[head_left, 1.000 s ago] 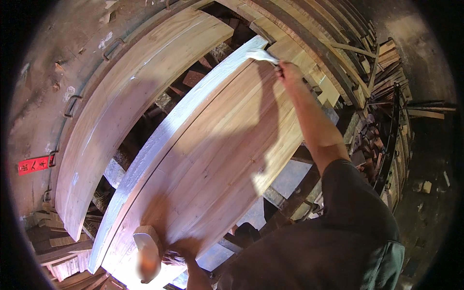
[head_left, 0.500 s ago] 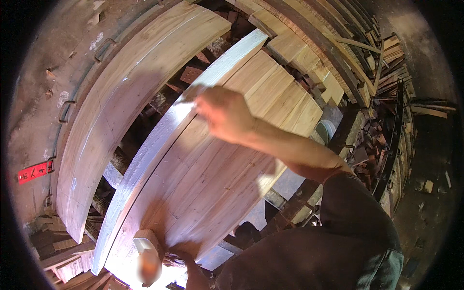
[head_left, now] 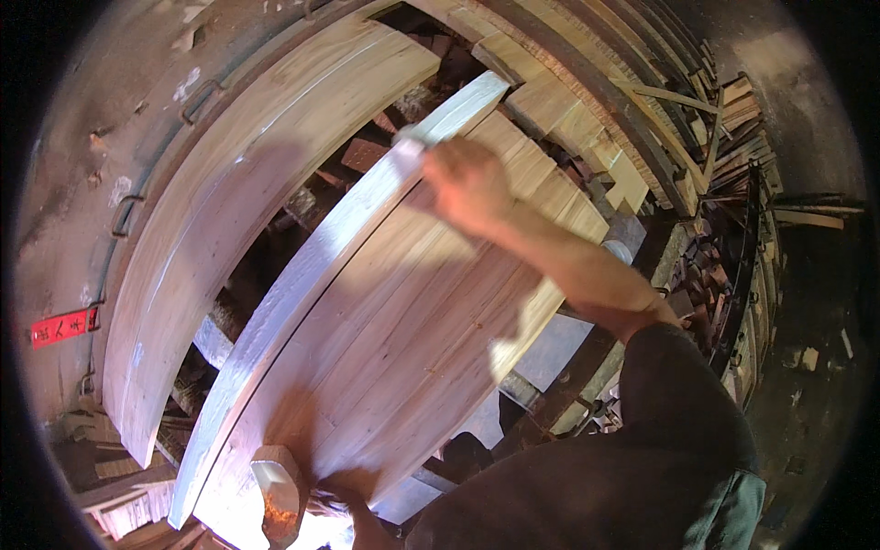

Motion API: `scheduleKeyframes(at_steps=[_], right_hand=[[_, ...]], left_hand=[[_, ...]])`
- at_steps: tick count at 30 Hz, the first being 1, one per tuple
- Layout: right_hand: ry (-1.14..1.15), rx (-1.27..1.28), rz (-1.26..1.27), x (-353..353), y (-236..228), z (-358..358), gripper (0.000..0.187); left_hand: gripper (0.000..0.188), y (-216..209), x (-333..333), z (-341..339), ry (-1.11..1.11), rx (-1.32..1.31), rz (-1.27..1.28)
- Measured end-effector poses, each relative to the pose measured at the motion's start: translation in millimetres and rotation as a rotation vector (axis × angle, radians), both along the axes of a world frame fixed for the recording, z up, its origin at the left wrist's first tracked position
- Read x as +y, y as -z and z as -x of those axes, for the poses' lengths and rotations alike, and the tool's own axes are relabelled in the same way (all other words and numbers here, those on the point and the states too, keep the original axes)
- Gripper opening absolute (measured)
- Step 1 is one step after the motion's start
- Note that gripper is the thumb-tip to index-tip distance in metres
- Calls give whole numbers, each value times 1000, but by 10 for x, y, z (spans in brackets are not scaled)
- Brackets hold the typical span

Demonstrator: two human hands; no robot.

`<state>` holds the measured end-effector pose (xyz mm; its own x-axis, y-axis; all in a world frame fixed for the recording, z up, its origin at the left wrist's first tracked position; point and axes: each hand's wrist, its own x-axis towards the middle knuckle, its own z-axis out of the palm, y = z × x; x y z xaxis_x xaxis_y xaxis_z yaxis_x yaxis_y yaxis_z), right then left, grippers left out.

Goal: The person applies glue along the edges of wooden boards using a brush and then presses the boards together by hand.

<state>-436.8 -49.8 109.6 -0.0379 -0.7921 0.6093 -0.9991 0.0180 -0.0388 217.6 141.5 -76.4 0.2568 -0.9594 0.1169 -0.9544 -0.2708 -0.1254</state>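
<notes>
My right hand [head_left: 469, 188] is closed at the far part of the curved wooden panel [head_left: 412, 302]. A small pale tool [head_left: 410, 137], blurred by motion, sticks out of its fingers and touches the panel's raised left edge [head_left: 302, 266], which carries a wet-looking whitish coat. Low in the view, my left hand [head_left: 341, 506] is at the panel's near end, beside an angular pale container [head_left: 277, 477] with orange crumbly stuff inside. Shadow and glare hide the left fingers, so their grip on the container does not show.
Left of the panel lies another curved wooden board [head_left: 229, 192] with a pale line along it. Wood blocks [head_left: 573, 110] and long curved beams [head_left: 632, 110] stand at the far right. A red paper strip [head_left: 64, 327] is at the left, and a round pale tub [head_left: 621, 249] sits past the panel.
My right hand has slid away from me and rightward along the coated edge with the tool. The orange stuff in the container shows more sharply. My left hand has stayed about where it was.
</notes>
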Motion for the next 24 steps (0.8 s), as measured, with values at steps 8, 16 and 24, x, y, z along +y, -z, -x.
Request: scheduleKeyframes(at_steps=[8,16,24], right_hand=[[557,-1860,55,96,177,1628,19],[506,-1963,421,283,502,2230,13],[408,-1454,515,297,815,1911,17]], left_hand=[[35,146,-132,251,34,23,4],[37,173,-127,297,18,9,2],[39,154,-88,291,16,7,0]])
